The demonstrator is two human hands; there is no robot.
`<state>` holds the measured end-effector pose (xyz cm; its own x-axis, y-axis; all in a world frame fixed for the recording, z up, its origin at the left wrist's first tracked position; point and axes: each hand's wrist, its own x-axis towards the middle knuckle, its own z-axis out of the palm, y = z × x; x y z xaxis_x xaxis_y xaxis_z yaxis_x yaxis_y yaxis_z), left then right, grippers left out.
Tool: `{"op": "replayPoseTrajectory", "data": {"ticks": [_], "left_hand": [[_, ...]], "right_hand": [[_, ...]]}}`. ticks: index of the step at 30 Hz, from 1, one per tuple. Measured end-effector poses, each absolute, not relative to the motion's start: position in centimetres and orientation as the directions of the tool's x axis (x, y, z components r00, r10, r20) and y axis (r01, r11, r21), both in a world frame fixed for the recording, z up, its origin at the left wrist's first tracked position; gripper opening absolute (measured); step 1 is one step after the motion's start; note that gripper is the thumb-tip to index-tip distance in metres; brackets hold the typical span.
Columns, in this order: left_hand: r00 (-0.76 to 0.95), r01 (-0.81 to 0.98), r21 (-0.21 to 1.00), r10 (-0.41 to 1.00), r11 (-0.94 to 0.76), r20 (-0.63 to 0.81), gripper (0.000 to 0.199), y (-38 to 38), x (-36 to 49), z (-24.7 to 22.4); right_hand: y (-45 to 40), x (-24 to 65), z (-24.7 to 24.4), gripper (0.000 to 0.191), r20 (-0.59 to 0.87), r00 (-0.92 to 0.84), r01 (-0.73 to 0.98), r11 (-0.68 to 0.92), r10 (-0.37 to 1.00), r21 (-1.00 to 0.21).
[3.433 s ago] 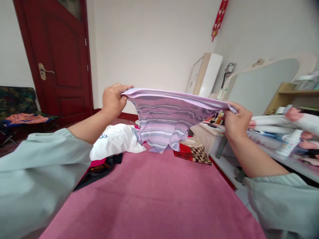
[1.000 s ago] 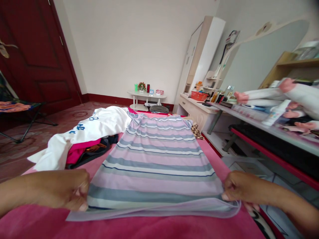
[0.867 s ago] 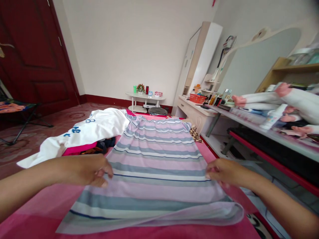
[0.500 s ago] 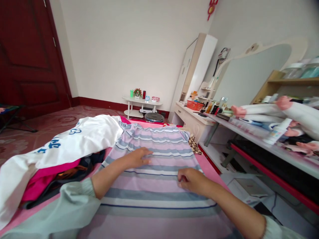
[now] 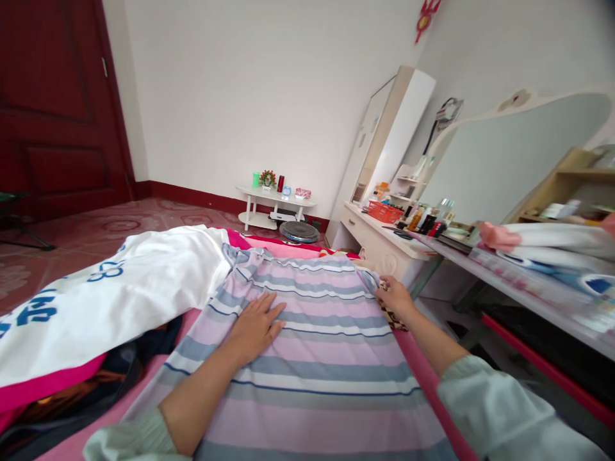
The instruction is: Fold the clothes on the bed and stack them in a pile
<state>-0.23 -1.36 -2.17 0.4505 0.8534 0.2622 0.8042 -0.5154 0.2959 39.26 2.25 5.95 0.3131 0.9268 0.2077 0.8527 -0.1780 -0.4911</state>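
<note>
A striped garment (image 5: pixel 327 365) in pink, grey and white lies spread over the pink bed cover (image 5: pixel 418 358). My left hand (image 5: pixel 257 326) rests flat on its left half with the fingers spread. At the garment's far right edge, my right hand (image 5: pixel 394 298) is closed in a pinch on the cloth; its fingertips are partly hidden. A brown leopard-print cloth (image 5: pixel 396 321) sticks out just below that hand.
White clothing with blue lettering (image 5: pixel 158 272) lies to the left on dark clothes (image 5: pixel 129 358). On the right stand a cluttered desk (image 5: pixel 523 282) and a dressing table (image 5: pixel 384 237) with an orange basket (image 5: pixel 384 211). A low white table (image 5: pixel 283 197) stands beyond the bed.
My right hand has moved forward and right, from above the garment's middle to its right edge, and pinched there. My left hand has come down flat on the cloth. The view has shifted slightly.
</note>
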Motion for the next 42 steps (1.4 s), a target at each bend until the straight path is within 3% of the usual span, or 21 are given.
{"op": "replayPoseTrajectory", "data": {"ticks": [3,6,11,16,18,20,23,27,30,34,38,40,42], "left_hand": [[0.439,0.802,0.314,0.858,-0.509,0.268,0.05,-1.5,-0.3,-1.9],[0.426,0.804,0.325,0.863,-0.498,0.27,0.049,-1.6,-0.3,-1.7],[0.42,0.806,0.334,0.87,-0.489,0.259,0.049,-1.8,-0.2,-1.5],[0.398,0.815,0.34,0.879,-0.47,0.262,0.052,-2.0,0.2,-1.4],[0.388,0.81,0.353,0.879,-0.469,0.277,0.055,-2.0,0.3,-1.3],[0.369,0.804,0.372,0.88,-0.463,0.298,0.056,-1.9,0.4,-1.1],[0.308,0.794,0.427,0.891,-0.433,0.333,0.054,-1.6,0.4,-0.8],[0.281,0.755,0.493,0.892,-0.433,0.354,0.047,-1.5,0.2,-0.3],[0.278,0.737,0.511,0.888,-0.442,0.367,0.042,-1.6,0.1,-0.2],[0.265,0.721,0.53,0.884,-0.446,0.384,0.04,-1.7,0.1,-0.2],[0.261,0.721,0.531,0.885,-0.444,0.386,0.04,-1.8,0.2,-0.1],[0.266,0.725,0.526,0.885,-0.445,0.381,0.04,-1.8,0.2,-0.1],[0.268,0.726,0.523,0.884,-0.446,0.382,0.04,-1.8,0.2,0.0]], "right_hand": [[5.6,39.4,5.0,0.063,0.132,0.452,0.74,-0.288,0.882,-0.608],[7.3,38.7,3.9,0.064,0.095,0.478,0.671,-0.293,0.873,-0.681],[7.8,38.5,3.4,0.045,0.096,0.457,0.672,-0.272,0.884,-0.689],[6.4,40.3,4.6,0.05,0.246,0.564,0.737,-0.346,0.788,-0.581],[6.1,39.9,4.9,0.05,0.332,0.563,0.793,-0.383,0.756,-0.474],[6.4,38.3,5.1,0.045,0.455,0.462,0.884,-0.353,0.762,-0.307],[8.1,34.0,5.0,0.037,0.518,0.159,0.987,-0.131,0.841,-0.09],[11.0,27.6,4.6,0.039,0.481,-0.085,0.995,0.099,0.873,-0.005],[12.7,24.8,4.3,0.045,0.432,-0.17,0.985,0.155,0.886,0.07],[14.3,24.4,3.6,0.054,0.37,0.0,0.996,-0.033,0.929,0.085],[14.9,25.8,3.7,0.069,0.264,0.195,0.979,-0.205,0.945,0.011],[14.5,26.3,4.2,0.063,0.244,0.194,0.981,-0.193,0.95,-0.026],[13.3,26.5,4.8,0.042,0.278,0.138,0.99,-0.133,0.95,-0.038]]}}
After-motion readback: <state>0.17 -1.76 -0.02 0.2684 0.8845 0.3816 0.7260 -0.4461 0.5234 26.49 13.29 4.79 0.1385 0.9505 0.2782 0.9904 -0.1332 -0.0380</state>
